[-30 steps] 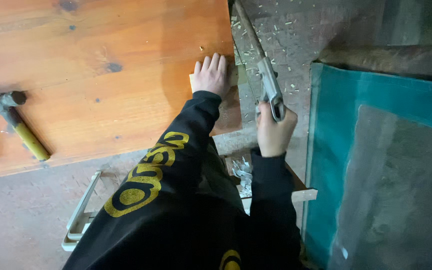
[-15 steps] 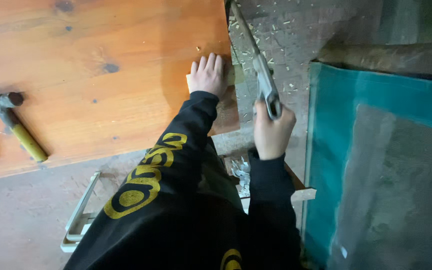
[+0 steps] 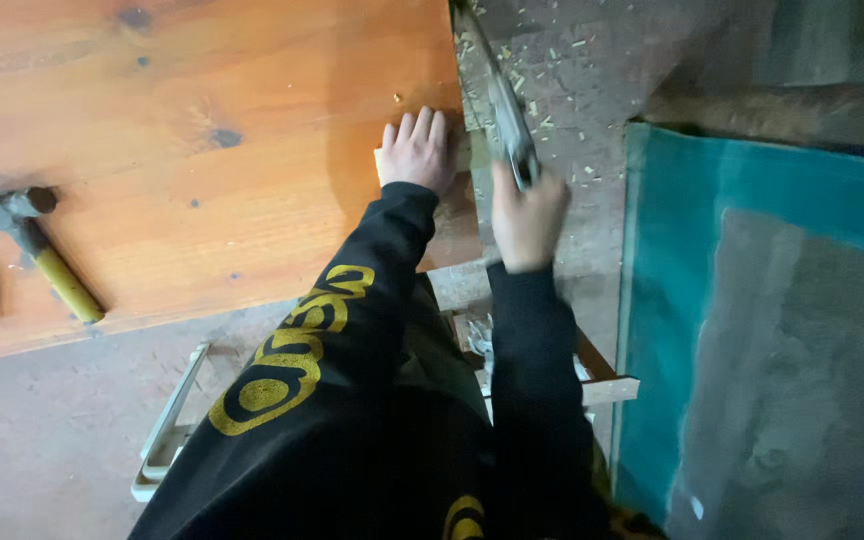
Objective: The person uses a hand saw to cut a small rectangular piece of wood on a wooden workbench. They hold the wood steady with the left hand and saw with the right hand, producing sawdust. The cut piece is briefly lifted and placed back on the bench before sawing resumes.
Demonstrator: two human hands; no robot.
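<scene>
Seen from the head camera, a person in a black sleeve with yellow print presses the left hand [image 3: 417,150], fingers flat and together, on a small pale wood piece [image 3: 457,152] at the right edge of an orange-brown wooden tabletop [image 3: 202,120]. The right hand [image 3: 525,215] is clenched around the handle of a handsaw [image 3: 497,90], its blade running just beside that edge above a chip-strewn floor [image 3: 572,70]. A yellow-handled hammer [image 3: 37,250] lies well apart at the table's left side, and a teal sheet [image 3: 672,300] lies to the right.
</scene>
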